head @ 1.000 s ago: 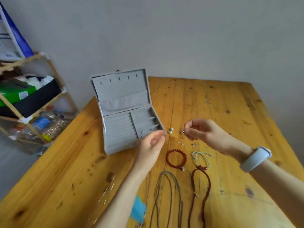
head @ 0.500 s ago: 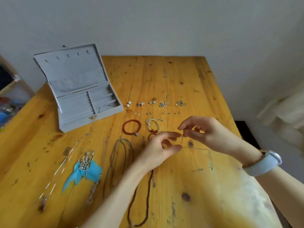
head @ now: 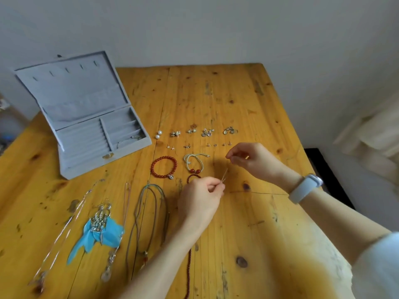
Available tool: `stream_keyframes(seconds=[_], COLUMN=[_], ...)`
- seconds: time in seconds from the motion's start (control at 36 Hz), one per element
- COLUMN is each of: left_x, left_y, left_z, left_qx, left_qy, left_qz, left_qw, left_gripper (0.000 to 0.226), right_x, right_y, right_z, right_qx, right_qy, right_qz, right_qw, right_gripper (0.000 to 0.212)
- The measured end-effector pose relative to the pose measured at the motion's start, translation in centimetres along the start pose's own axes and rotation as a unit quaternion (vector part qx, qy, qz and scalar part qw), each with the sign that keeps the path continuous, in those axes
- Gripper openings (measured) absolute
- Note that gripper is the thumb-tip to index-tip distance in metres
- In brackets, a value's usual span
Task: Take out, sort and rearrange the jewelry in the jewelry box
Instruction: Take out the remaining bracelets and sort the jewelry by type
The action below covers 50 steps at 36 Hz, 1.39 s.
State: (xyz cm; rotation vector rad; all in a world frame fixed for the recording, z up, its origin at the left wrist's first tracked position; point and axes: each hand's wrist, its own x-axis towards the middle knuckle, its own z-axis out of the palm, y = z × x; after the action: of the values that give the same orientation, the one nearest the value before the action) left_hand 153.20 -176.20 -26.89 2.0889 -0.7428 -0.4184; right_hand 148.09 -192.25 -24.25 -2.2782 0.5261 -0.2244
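The grey jewelry box [head: 86, 117] stands open at the table's far left, with a thin silver piece [head: 129, 139] in its right compartment. My left hand [head: 200, 197] and my right hand [head: 252, 158] each pinch an end of a thin chain [head: 224, 176] stretched between them above the table. Rows of small earrings [head: 207, 132] and two pearls [head: 158, 134] lie beyond my hands. A red bead bracelet [head: 164, 167] and a cord bracelet [head: 193, 162] lie just left of the chain.
Several long necklaces lie at the near left: a grey cord necklace [head: 149, 212], a blue feather piece [head: 99, 231], a silver chain [head: 64, 225] and a dark red bead strand [head: 189, 266]. The wooden table [head: 248, 244] ends at the right edge.
My view swung right and down from the box to the laid-out jewelry. My hands moved apart, stretching the thin chain between them.
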Motion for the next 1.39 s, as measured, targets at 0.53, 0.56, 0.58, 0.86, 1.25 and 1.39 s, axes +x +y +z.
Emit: stream_keyframes(seconds=[0.53,0.56,0.58,0.86,1.25,1.39], left_x=[0.6,0.6,0.5,0.7,2.2,4.6], left_y=[-3.1,-3.2,-3.3,-3.3,-2.3,-3.3], left_z=[0.1,0.2,0.2,-0.2,-3.0,-7.9], left_qx=[0.337,0.338,0.336,0.315,0.269,0.279], left_qy=[-0.017,-0.019,-0.019,-0.021,0.009,0.043], left_qz=[0.287,0.288,0.289,0.278,0.257,0.186], left_qw=[0.897,0.896,0.896,0.907,0.928,0.941], left_gripper=[0.048,0.048,0.048,0.043,0.045,0.042], right_x=[0.5,0.0,-0.3,0.4,1.5,4.6], right_y=[3.7,4.1,4.4,4.7,2.6,-1.4], right_z=[2.1,2.1,2.1,2.0,1.3,2.9], right_qx=[-0.219,-0.241,-0.264,-0.354,-0.269,-0.215], right_qy=[0.028,0.024,0.023,0.046,0.068,0.064], right_qz=[-0.13,-0.135,-0.136,-0.118,-0.124,-0.151], right_qw=[0.967,0.961,0.955,0.927,0.953,0.963], right_gripper=[0.059,0.062,0.063,0.055,0.046,0.035])
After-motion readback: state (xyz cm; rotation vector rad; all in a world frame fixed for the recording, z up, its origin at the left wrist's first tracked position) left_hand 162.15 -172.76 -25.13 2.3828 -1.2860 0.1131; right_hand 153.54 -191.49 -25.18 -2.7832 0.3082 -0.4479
